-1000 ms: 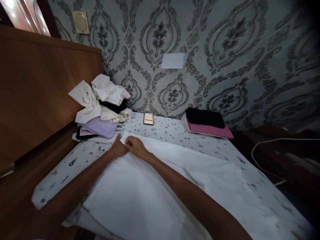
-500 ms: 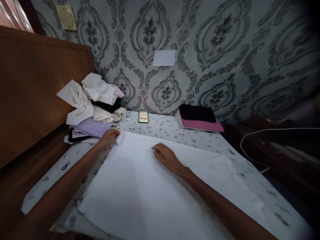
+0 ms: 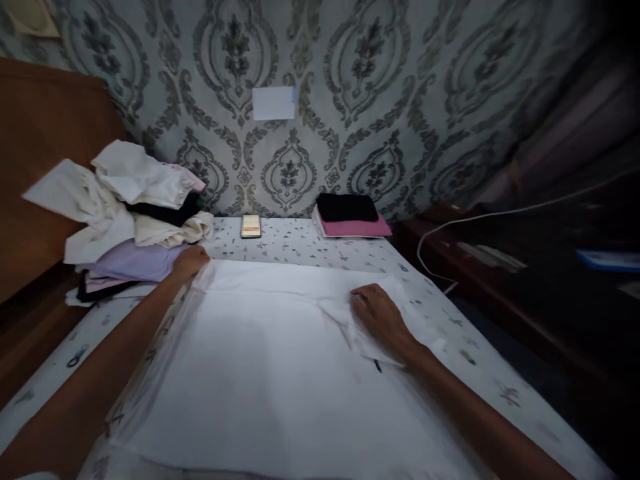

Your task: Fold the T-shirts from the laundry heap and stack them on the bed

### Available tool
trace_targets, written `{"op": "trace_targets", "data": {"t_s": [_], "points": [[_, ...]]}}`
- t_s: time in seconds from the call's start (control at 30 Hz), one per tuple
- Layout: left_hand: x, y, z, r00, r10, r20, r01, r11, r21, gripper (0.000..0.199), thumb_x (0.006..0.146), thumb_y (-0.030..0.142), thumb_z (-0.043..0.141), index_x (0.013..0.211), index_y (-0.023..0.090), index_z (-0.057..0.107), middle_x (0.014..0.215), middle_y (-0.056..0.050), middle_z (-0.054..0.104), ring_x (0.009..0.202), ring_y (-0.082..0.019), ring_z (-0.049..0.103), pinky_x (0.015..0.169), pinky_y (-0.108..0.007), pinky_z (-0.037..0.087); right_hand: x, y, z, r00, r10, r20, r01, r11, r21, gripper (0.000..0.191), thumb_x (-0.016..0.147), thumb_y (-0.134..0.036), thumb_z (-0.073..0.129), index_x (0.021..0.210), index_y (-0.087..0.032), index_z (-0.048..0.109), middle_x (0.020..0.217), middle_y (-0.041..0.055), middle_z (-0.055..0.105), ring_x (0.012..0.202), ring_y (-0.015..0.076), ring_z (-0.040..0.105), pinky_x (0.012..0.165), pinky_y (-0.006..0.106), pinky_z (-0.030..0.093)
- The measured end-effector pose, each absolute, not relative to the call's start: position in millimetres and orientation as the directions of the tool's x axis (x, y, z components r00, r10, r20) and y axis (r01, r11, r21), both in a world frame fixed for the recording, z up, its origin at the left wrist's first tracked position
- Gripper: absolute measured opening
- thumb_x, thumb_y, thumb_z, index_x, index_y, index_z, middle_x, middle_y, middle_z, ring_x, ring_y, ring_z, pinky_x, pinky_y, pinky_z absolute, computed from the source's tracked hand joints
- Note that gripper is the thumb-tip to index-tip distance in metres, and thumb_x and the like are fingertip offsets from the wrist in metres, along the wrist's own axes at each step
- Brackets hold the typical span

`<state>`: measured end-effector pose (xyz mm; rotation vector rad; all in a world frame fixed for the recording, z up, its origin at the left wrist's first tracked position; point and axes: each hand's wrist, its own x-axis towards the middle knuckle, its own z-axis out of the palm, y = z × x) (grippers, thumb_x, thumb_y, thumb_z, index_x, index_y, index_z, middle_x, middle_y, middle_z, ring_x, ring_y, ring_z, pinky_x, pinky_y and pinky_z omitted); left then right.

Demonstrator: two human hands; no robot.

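A large white cloth (image 3: 250, 360) lies spread over the patterned sheet, with wrinkles and a fold near its upper right part. My left hand (image 3: 193, 261) is closed on the cloth's far left corner, beside the clothes pile. On the right, my right hand (image 3: 383, 313) rests on the bunched part of the same cloth, its fingers curled but apart. A small dark mark shows on the cloth just below that hand.
At the left, a messy pile of clothes (image 3: 115, 220) leans by a wooden panel (image 3: 50, 133). A phone (image 3: 251, 226) and folded black and pink clothes (image 3: 350, 217) lie near the wall. A white cable (image 3: 480, 217) hangs at the right.
The view has turned to the right. My right hand has moved right across the cloth, and the cloth beside it is now bunched. My left hand stays at the far left corner.
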<state>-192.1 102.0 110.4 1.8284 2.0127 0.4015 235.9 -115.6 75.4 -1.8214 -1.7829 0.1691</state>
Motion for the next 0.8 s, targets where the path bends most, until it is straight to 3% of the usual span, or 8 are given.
{"op": "trace_targets", "data": {"t_s": [0.1,0.23,0.43,0.63,0.8], "points": [[-193,104,109,-0.078,0.994,-0.075,0.917,0.101,0.386,0.005,0.070,0.018,0.058,0.066,0.018,0.056,0.053,0.001,0.051,0.063,-0.020,0.056,0.060,-0.027,0.037,247,-121,66,0.063,0.940,0.335,0.889,0.100,-0.447,0.026,0.092,-0.037,0.048,0.099,-0.019,0.065,0.105,0.0112,0.062,0.100,0.0278,0.058,0.086,0.041,0.049],[-197,105,109,-0.093,0.992,-0.080,0.945,0.113,0.307,0.012,0.071,0.017,0.054,0.059,0.018,0.051,0.046,0.001,0.045,0.058,-0.020,0.055,0.058,-0.028,0.037,252,-123,57,0.059,0.924,0.378,0.897,0.118,-0.427,0.023,0.092,-0.032,0.048,0.101,-0.019,0.065,0.106,0.0107,0.060,0.103,0.0269,0.057,0.089,0.041,0.048],[-194,98,108,-0.044,0.998,-0.048,0.970,0.054,0.236,0.017,0.070,0.021,0.051,0.055,0.022,0.042,0.050,0.000,0.041,0.070,-0.027,0.057,0.067,-0.034,0.040,265,-114,62,0.116,0.938,0.327,0.941,0.001,-0.339,0.025,0.094,-0.025,0.047,0.111,-0.016,0.063,0.119,0.0124,0.061,0.111,0.0246,0.055,0.099,0.038,0.044],[-199,95,83,-0.002,0.994,0.107,0.944,-0.033,0.329,0.027,0.063,0.035,0.048,0.062,0.025,0.023,0.051,-0.001,0.029,0.081,-0.043,0.060,0.072,-0.052,0.038,299,-90,68,0.269,0.946,0.179,0.949,-0.230,-0.214,0.036,0.100,-0.025,0.040,0.130,-0.013,0.057,0.146,0.0149,0.052,0.134,0.0239,0.047,0.112,0.041,0.033],[-194,83,76,0.039,0.973,0.226,0.921,-0.123,0.369,0.029,0.065,0.040,0.048,0.067,0.025,0.023,0.058,-0.006,0.041,0.090,-0.050,0.060,0.073,-0.062,0.036,319,-81,66,0.336,0.930,0.152,0.929,-0.299,-0.219,0.042,0.100,-0.021,0.032,0.134,-0.012,0.055,0.145,0.0172,0.053,0.137,0.0271,0.044,0.115,0.052,0.027]]}}
